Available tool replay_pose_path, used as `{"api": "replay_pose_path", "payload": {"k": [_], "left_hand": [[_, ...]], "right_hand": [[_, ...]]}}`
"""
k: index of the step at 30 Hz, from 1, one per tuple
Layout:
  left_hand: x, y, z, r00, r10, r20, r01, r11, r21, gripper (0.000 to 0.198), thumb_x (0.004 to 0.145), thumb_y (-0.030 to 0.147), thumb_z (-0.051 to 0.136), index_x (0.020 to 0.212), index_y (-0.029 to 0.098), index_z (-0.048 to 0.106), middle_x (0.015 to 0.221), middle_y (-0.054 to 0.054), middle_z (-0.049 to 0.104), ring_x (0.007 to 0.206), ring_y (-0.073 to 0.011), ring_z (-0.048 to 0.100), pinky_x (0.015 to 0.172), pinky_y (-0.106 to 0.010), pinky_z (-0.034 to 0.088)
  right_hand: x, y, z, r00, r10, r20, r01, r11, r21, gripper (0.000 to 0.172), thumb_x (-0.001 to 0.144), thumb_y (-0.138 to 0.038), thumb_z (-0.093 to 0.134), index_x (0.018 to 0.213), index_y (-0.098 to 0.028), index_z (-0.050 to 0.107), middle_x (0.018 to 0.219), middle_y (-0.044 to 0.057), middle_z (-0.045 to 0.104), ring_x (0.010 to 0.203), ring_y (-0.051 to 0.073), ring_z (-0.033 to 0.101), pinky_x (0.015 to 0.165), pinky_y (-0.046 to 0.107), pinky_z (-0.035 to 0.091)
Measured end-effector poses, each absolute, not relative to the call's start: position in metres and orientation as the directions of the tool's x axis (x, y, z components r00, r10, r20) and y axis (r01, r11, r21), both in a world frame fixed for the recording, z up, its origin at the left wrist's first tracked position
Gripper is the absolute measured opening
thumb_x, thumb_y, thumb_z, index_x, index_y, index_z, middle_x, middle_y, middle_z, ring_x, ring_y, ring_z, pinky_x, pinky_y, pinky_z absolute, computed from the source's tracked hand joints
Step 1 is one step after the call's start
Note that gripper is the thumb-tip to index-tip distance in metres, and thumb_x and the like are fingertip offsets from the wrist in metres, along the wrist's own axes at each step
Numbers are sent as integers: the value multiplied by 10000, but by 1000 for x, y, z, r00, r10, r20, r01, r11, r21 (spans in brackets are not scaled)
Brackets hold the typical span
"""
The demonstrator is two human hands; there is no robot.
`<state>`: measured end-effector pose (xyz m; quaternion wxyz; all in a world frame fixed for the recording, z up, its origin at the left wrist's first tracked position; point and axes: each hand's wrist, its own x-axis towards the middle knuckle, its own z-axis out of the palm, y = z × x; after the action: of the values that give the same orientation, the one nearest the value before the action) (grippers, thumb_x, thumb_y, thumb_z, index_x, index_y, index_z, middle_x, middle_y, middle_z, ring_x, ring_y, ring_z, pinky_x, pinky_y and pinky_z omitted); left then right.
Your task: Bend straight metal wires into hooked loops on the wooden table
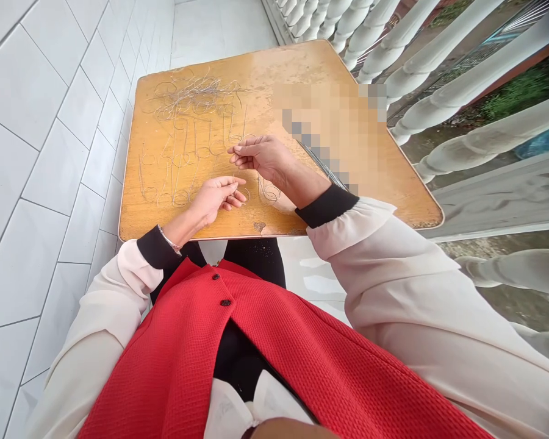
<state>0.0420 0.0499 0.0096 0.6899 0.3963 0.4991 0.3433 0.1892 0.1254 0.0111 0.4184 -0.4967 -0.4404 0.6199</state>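
Okay, far on your left you have a floor of big, shiny white tiles [36, 183]. Next to it stands a flat orange-brown wooden table top [274, 70], and your hands are over the near part of it.

Your left hand [215, 200] has a thin silver bracelet [170, 241] at the wrist. Its fingers [235, 195] curl softly, with nothing to see in them, just above some bent loops of thin silver wire [178, 177]. Many of these loops lie in rows on the table. A messy bunch of tangled silver wire [194, 94] sits farther away from you, at the top of the table.

Your right hand [263, 160] is higher on the table, just beside the left one. Its fingers [238, 149] and thumb pinch close together. They may hold a thin wire, but you cannot tell.

To the right, a blurred square patch [333, 137] hides part of the table. Past the table edge stand fat white rounded railing posts [439, 73].
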Motion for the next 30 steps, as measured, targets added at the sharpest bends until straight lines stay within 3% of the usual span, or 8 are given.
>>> {"api": "replay_pose_path", "payload": {"k": [9, 13, 16, 21, 23, 26, 29, 30], "left_hand": [[32, 58, 6, 186, 848, -497, -65, 515, 855, 168, 1047, 33, 490, 1044, 70, 654, 683, -7, 700, 513, -29, 597, 523, -152, 361], [27, 52, 13, 138, 865, -483, 34, 483, 875, 261, 1008, 19, 535, 1258, 43, 604, 1097, -131, 778, 584, -40, 672, 570, -171, 461], [21, 48, 20, 146, 895, -423, 136, 405, 904, 369, 1019, 65, 525, 1385, 72, 570, 1430, -209, 661, 619, -43, 700, 595, -193, 514], [1, 49, 10, 150, 956, -253, 425, 169, 889, 353, 991, 100, 549, 1325, 96, 664, 1337, -176, 712, 696, -90, 727, 631, -216, 550], [-9, 48, -2, 173, 981, -87, 580, -30, 814, 339, 978, 120, 567, 1292, 130, 696, 1251, -141, 755, 825, -136, 753, 761, -253, 594], [-24, 42, -18, 346, 924, 165, 720, -374, 584, 337, 973, 158, 586, 1285, 164, 713, 1418, -139, 697, 1221, -239, 706, 1091, -402, 549], [-32, 33, -24, 544, 826, 147, 742, -556, 375, 384, 990, 231, 604, 1360, 160, 679, 1536, -166, 620, 1462, -318, 554, 1234, -525, 419], [-33, 30, -24, 583, 805, 115, 742, -584, 330, 408, 1000, 256, 603, 1389, 151, 663, 1555, -178, 602, 1498, -335, 518, 1251, -549, 390]], "right_hand": [[174, 156, 0, -84, 951, -297, 65, -292, -954, 382, 1018, -149, 621, 645, -206, 682, 670, 19, 715, 580, 91, 623, 676, 227, 593], [170, 171, -13, -48, 951, -306, 174, -294, -940, 384, 975, -122, 655, 604, -219, 676, 621, 36, 699, 635, 151, 672, 765, 312, 640], [170, 175, -20, -37, 954, -297, 170, -287, -943, 358, 959, -152, 705, 608, -215, 673, 633, 37, 704, 664, 167, 705, 796, 333, 653], [169, 168, -13, -56, 950, -306, 208, -288, -935, 369, 969, -207, 724, 606, -219, 659, 680, 30, 711, 623, 139, 660, 793, 323, 638], [172, 163, -6, -50, 955, -292, 258, -270, -928, 407, 997, -225, 689, 594, -207, 636, 681, 37, 692, 572, 118, 589, 777, 327, 614], [184, 147, 1, -20, 980, -197, 335, -179, -925, 324, 992, -220, 682, 670, -189, 659, 698, 32, 665, 573, 115, 558, 793, 343, 589], [203, 114, -6, -62, 998, 26, 511, 54, -858, 43, 926, -218, 733, 911, -191, 763, 801, 59, 731, 749, 203, 693, 910, 417, 590], [209, 101, -12, -148, 981, 127, 571, 189, -799, 90, 923, -240, 731, 974, -194, 789, 920, 93, 774, 871, 246, 728, 976, 454, 575]]}}
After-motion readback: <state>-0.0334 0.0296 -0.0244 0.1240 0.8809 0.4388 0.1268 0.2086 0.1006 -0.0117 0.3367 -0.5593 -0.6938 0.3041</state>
